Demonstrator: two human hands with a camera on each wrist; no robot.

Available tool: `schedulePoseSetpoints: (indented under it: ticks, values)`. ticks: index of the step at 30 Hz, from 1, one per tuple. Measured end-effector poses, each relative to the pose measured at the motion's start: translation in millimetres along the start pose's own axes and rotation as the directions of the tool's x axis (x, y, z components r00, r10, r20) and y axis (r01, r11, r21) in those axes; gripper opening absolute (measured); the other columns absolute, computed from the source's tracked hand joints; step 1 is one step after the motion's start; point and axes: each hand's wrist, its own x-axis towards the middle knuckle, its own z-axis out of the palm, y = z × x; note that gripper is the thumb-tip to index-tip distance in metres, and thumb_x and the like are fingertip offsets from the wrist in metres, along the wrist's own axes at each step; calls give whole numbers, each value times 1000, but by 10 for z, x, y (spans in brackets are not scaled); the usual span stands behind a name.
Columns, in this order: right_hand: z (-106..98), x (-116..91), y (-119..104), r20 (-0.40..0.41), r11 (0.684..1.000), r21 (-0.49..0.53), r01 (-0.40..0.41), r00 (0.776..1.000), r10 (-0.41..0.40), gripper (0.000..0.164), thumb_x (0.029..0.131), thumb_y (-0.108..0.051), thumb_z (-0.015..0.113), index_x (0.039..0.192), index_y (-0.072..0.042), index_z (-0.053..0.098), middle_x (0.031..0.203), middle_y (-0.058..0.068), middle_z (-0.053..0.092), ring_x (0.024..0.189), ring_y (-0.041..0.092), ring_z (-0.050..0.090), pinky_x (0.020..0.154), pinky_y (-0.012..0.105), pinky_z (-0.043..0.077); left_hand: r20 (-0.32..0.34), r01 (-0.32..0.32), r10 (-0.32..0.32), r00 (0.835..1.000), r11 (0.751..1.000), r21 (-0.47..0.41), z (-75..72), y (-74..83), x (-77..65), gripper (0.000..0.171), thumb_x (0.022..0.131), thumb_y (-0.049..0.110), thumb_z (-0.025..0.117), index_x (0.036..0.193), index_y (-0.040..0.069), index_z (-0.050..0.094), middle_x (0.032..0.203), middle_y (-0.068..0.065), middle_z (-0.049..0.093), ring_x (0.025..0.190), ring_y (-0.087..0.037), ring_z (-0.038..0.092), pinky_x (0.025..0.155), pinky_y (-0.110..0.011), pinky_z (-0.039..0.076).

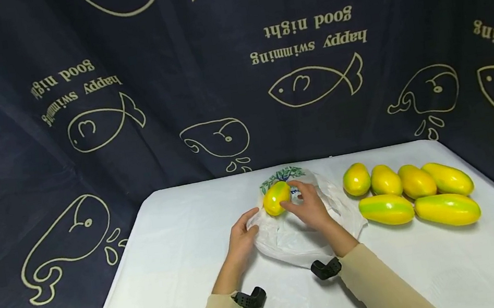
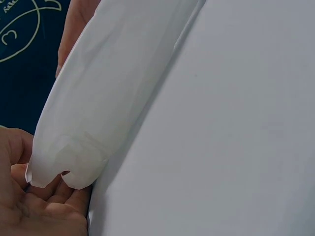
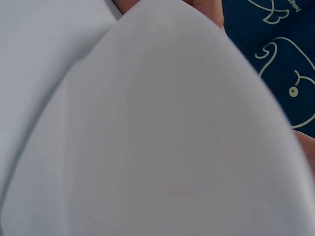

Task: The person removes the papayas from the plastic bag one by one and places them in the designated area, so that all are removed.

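A white plastic bag (image 1: 288,245) with a green tree print lies spread on the table, its mouth towards the person. My right hand (image 1: 310,209) holds a yellow-green mango (image 1: 277,198) between thumb and fingers, over the bag's printed part. At the bag's left edge, my left hand (image 1: 240,241) grips the rim; in the left wrist view its curled fingers (image 2: 64,194) lie under the bag's edge. The bag (image 3: 162,123) fills most of the right wrist view and hides the mango and most of the right hand there.
On the right of the white table (image 1: 166,255) several yellow-green fruits lie in two rows: rounder mangoes (image 1: 385,181) behind and longer fruits (image 1: 447,210) in front. A dark curtain (image 1: 218,84) with fish drawings hangs behind the table.
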Motion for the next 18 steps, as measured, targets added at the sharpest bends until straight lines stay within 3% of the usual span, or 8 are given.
schedulePoseSetpoints:
  ticks: [10, 18]
  values:
    - [235, 56, -56, -9, 998, 53, -30, 999, 31, 70, 88, -34, 74, 149, -19, 44, 156, 23, 25, 136, 45, 43, 112, 61, 40, 16, -19, 19, 1000, 1000, -4, -4, -23, 15, 49, 92, -1, 49, 140, 6, 56, 154, -16, 46, 149, -34, 33, 124, -53, 25]
    - [345, 80, -121, -30, 999, 38, -23, 999, 24, 67, 86, -32, 76, 146, -20, 49, 152, 23, 32, 126, 41, 51, 106, 55, 45, 19, -35, 35, 999, 999, -3, -8, -14, 1, 49, 92, -2, 49, 140, 4, 55, 153, -18, 46, 148, -36, 34, 123, -54, 27]
